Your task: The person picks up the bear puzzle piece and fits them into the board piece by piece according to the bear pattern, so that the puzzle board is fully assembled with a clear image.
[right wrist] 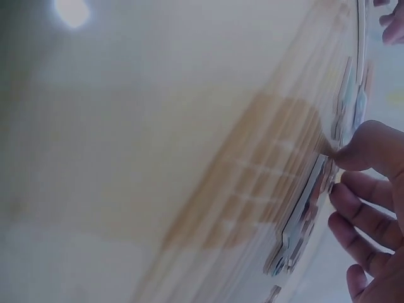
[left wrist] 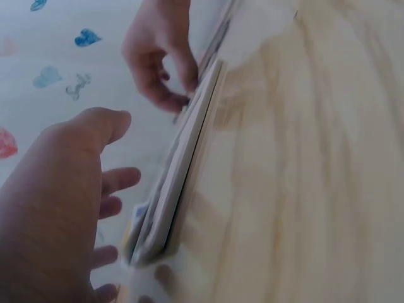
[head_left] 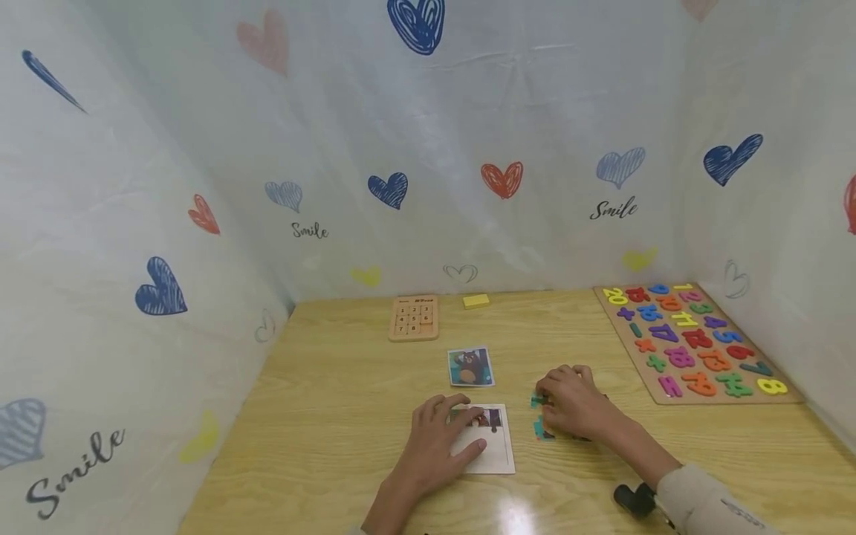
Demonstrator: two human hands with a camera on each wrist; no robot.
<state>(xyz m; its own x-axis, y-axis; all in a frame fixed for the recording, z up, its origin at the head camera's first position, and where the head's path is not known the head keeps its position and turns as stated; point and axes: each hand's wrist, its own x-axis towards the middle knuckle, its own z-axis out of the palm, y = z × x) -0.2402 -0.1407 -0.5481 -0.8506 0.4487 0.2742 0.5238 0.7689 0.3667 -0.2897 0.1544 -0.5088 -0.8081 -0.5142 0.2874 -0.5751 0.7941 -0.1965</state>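
My left hand [head_left: 438, 442] lies over the left side of a white puzzle tray [head_left: 493, 457], its fingers spread and the thumb stretched across the tray. Fitted pieces with part of a bear picture [head_left: 493, 417] fill a strip along the tray's far edge, partly hidden by that hand. To the right of the tray, my right hand [head_left: 576, 405] bends down over several loose jigsaw pieces [head_left: 543, 429], teal and dark. In the right wrist view its thumb [right wrist: 360, 148] and fingertips pinch at the edge of a jigsaw piece [right wrist: 303, 202]. The palm hides other pieces in the head view.
A bear picture card [head_left: 470, 367] lies beyond the tray. Farther back are a wooden number slide puzzle [head_left: 414, 318] and a yellow block [head_left: 476, 301]. A colourful number board [head_left: 698, 342] lies at the right. A black object [head_left: 631, 499] sits beside the right sleeve [head_left: 702, 501]. Heart-printed curtains [head_left: 435, 245] enclose the table.
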